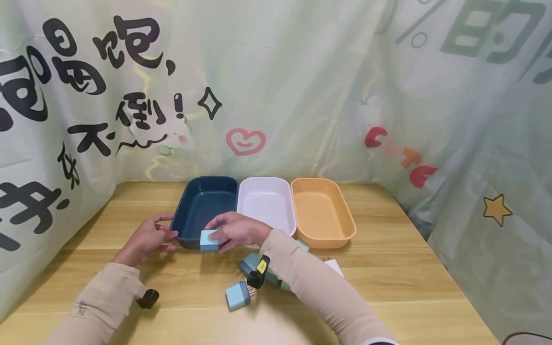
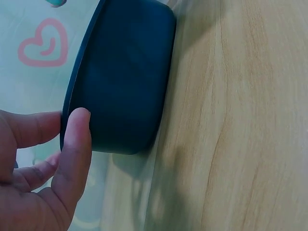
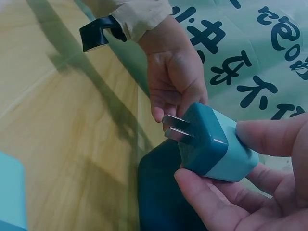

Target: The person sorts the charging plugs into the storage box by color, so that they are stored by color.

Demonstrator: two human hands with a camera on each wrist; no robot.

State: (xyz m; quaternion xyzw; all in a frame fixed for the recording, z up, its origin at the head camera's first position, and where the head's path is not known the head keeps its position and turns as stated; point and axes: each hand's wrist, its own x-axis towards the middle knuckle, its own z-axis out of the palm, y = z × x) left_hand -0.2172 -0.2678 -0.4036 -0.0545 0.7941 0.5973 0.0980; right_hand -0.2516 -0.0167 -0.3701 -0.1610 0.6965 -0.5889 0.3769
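Note:
My right hand (image 1: 237,230) pinches a two-tone blue plug-in charger (image 1: 209,240) over the near edge of a dark blue tray (image 1: 183,215). In the right wrist view, the charger's two metal prongs (image 3: 178,128) point away from the fingers. With thumb and fingers on either side of the rim, my left hand (image 1: 150,238) holds the dark blue tray at its near left corner. On the table, another light blue charger (image 1: 237,296) lies beside several blue and green ones, partly hidden under the right sleeve. A white charger (image 1: 334,267) shows beyond that sleeve.
A white tray (image 1: 276,230) and a yellow-orange tray (image 1: 349,235) stand side by side to the right of the dark blue one. All rest on a wooden table (image 1: 414,278). A printed curtain (image 1: 284,96) hangs behind and along both sides.

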